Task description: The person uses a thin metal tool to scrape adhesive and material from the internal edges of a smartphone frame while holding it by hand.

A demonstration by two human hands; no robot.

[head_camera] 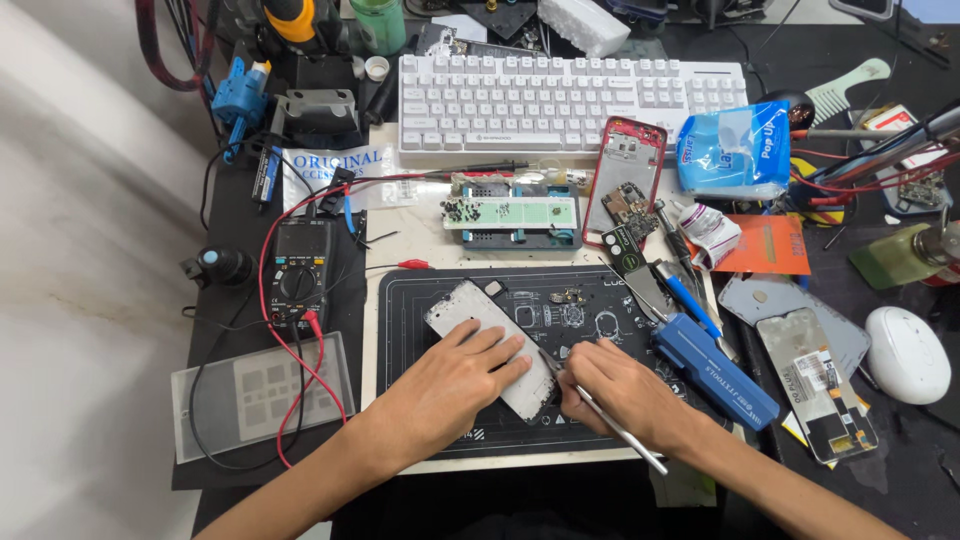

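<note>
A silver-grey phone body (470,310) lies face down, slanted, on a dark work mat (420,300). My left hand (455,385) lies flat on its lower half and pins it to the mat. My right hand (625,390) grips a thin metal tool (620,430), held like a pen. The tool's tip meets the phone's lower right edge, near its corner. A few small loose parts (567,296) rest on the mat above my right hand.
A white keyboard (570,100) runs along the back. A red phone frame (625,165), a parts tray (512,215), a blue electric screwdriver (715,372), a screen panel (820,385), a multimeter (298,272) with red leads, a tissue pack (732,148) and a white mouse (907,354) surround the mat.
</note>
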